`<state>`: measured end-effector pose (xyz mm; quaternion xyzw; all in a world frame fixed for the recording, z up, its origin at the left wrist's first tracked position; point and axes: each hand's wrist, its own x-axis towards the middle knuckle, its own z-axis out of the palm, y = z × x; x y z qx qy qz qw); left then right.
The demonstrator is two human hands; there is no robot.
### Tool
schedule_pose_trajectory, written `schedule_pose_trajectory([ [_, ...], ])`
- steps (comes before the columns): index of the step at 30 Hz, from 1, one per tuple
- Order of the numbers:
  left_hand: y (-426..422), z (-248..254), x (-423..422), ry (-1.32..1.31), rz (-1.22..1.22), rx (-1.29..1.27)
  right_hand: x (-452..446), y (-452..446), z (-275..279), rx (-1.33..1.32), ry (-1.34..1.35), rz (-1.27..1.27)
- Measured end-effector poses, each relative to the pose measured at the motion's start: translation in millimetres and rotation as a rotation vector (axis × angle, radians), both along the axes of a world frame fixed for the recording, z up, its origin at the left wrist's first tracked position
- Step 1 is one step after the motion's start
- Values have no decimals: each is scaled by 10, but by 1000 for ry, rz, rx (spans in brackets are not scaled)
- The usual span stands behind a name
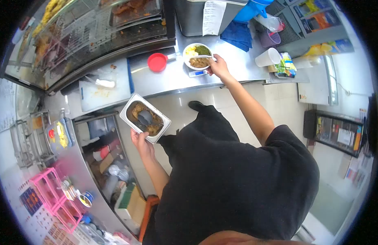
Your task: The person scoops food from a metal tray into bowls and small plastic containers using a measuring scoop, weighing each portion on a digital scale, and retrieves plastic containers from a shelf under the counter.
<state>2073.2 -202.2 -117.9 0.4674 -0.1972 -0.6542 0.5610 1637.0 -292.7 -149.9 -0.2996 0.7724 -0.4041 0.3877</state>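
My left hand [143,143] grips the lower edge of a rectangular metal food pan [164,127], which is held tilted off the counter's front edge. Brown crumbly food [154,129] lies in the pan, with a dark grey scoop [145,117] resting on it. On the steel counter stands a round white bowl [185,61] with yellow and white pieces, something dark green and brown food in it. At the bowl's right side, my right hand [218,68] is closed around what looks like a white spoon [203,56] reaching over the food. Its fingertips are partly hidden.
A red round scoop [157,62] lies left of the bowl, near a white cutting board [105,87]. A glass display case [111,41] borders the counter. Behind the bowl are a grey container [191,18] and a blue cloth [238,37]; a white cup [267,58] stands right.
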Motion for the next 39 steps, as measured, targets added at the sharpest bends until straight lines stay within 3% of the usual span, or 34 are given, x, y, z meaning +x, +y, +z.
schedule_pose_trajectory([
  [9,391,134,-1182,2,110,41,-126,-99,57,78,-385,264],
  [12,543,108,-1362,-15,106,65,-268,17,-47,55,-600,128],
  [15,596,44,-1419,-25,113,25,-384,118,-487,6,-160,261],
  [23,651,93,-1460,-79,169,-3,-312,127,-533,-64,281,594],
  [33,709,39,-1633,-58,164,-36,-363,106,-510,111,307,544],
  [36,647,86,-1719,-52,187,-41,-385,359,-126,53,301,486],
  [39,569,180,-1883,-30,204,-41,-123,514,693,-128,254,674],
])
